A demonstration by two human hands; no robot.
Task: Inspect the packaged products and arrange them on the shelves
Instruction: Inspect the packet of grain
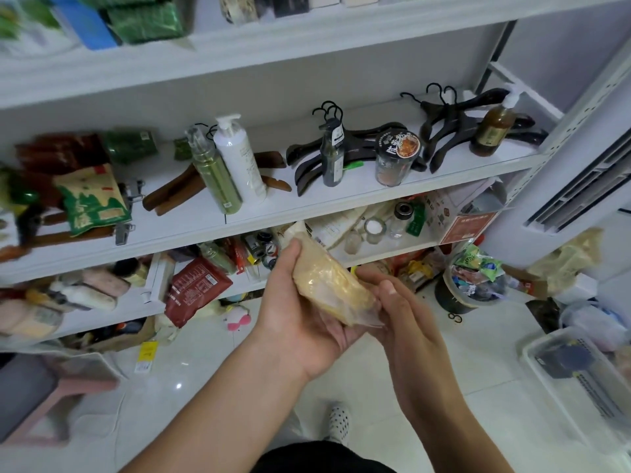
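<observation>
A clear plastic packet of pale yellow grainy product [326,278] is held tilted in front of the white shelves [341,196]. My left hand [300,308] cups it from below, thumb pressed on its upper end. My right hand [399,302] holds its lower right end, fingers curled under the plastic. The middle shelf carries a green and white pump bottle [235,162], a dark bottle [332,158], a lidded jar [396,158] and a brown pump bottle [493,128] among black hangers [450,124].
A green and tan bag [92,199] lies at the middle shelf's left. A red pouch [194,288] leans on the lower shelf. On the tiled floor stand a dark bucket of packets [467,285], a clear bin [580,380] at right and a pink stool [51,387] at left.
</observation>
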